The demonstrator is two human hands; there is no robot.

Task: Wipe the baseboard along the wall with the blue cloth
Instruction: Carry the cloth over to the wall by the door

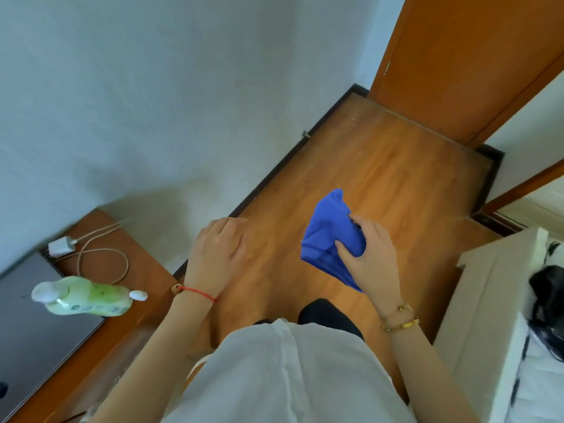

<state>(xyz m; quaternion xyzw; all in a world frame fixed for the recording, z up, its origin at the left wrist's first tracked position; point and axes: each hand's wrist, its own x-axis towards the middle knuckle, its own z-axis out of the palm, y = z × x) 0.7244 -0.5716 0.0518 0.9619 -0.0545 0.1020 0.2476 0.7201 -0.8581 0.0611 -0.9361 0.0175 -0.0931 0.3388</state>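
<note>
A crumpled blue cloth (328,233) hangs in the air above the wooden floor, gripped from the right side by my right hand (370,257), fingers and thumb curled round it. My left hand (218,254) hovers to the left with fingers loosely curled and holds nothing. The dark baseboard (274,172) runs diagonally along the foot of the white wall, from behind my left hand up to the corner by the door. Neither hand touches it.
A wooden bedside cabinet (143,261) at the left carries a green bottle (85,296), a white charger with cable (61,245) and a dark flat device (33,325). An orange door (457,65) stands at the back right. A white bed edge (488,300) lies at the right.
</note>
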